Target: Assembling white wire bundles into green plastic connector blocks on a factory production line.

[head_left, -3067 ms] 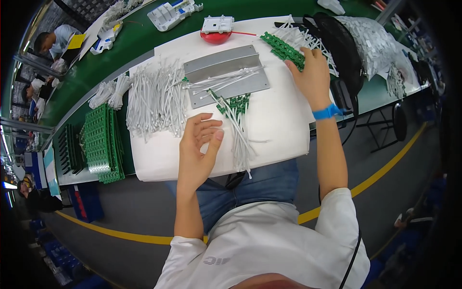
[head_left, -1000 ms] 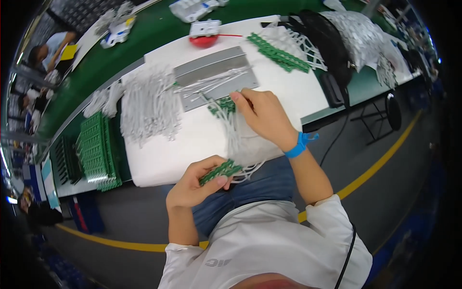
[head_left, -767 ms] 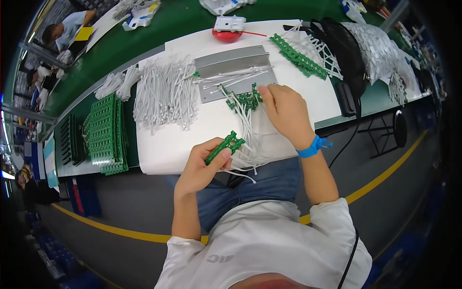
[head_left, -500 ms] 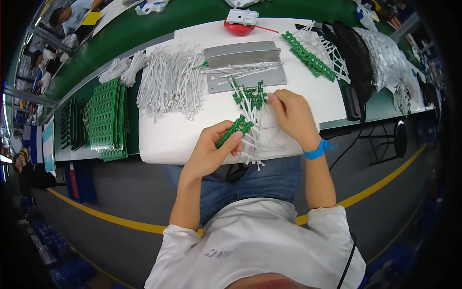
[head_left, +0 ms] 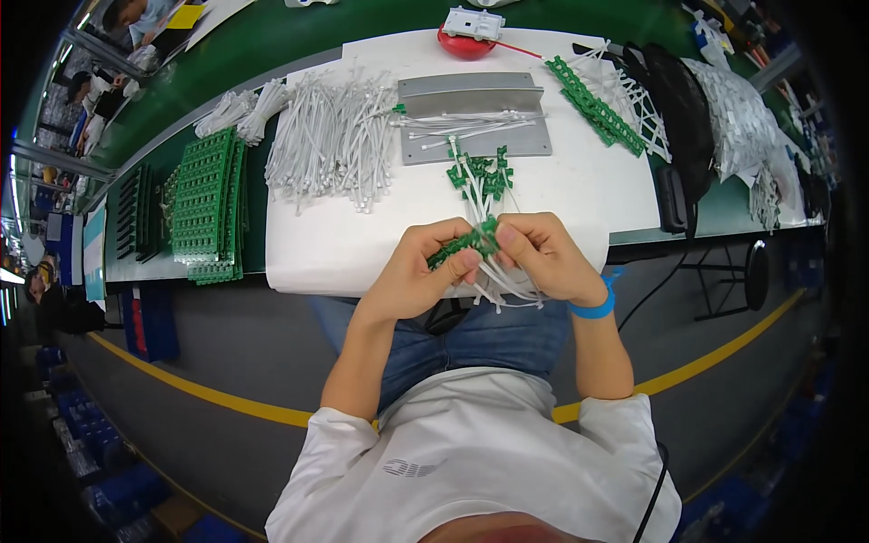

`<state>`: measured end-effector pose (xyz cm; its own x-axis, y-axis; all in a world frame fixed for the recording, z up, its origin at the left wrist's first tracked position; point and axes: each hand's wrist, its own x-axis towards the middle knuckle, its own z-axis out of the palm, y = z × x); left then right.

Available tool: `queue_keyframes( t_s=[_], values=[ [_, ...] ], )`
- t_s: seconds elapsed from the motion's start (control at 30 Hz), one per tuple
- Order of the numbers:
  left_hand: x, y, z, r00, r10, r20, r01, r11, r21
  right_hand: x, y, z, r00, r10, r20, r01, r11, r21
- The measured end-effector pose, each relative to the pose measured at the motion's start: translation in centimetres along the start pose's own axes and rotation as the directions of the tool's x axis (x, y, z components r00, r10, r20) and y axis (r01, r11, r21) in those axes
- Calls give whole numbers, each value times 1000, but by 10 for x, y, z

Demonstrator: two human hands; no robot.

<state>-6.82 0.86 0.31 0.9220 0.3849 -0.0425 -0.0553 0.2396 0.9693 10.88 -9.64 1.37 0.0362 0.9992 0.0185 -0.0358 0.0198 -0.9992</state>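
Observation:
My left hand point(head_left: 412, 276) is closed around a green circuit board strip point(head_left: 460, 244), thumb on top, low over the front of the white work sheet. At the strip's right end, my right hand point(head_left: 554, 261) pinches the board's tip between thumb and fingers; the exact grip is partly hidden and blurred. White cables point(head_left: 493, 288) hang beneath both hands toward the front edge. Just beyond the hands lies a small heap of separate green circuit boards point(head_left: 489, 177), with white leads running among them.
A large pile of white cables point(head_left: 330, 136) lies left of a grey metal fixture point(head_left: 475, 147) holding more cables. Stacked green panels point(head_left: 204, 208) stand at the left. Long green strips point(head_left: 593, 104), a black bag point(head_left: 670, 118) and a red round thing point(head_left: 466, 45) lie farther off.
My right hand has come from the board heap toward me and met the strip in my left hand. The left hand has shifted slightly right with the strip.

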Motion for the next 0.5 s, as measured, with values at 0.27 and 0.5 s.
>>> queue_keyframes(
  t_s=[0.27,0.5],
  values=[
    [3,0,6,994,-93,-61,89,994,-56,25,11,-17,889,-253,-381,-36,792,-610],
    [3,-12,1,989,20,-149,-19,1000,4,16,-2,-13,825,-447,-347,27,644,-765]
  ],
)
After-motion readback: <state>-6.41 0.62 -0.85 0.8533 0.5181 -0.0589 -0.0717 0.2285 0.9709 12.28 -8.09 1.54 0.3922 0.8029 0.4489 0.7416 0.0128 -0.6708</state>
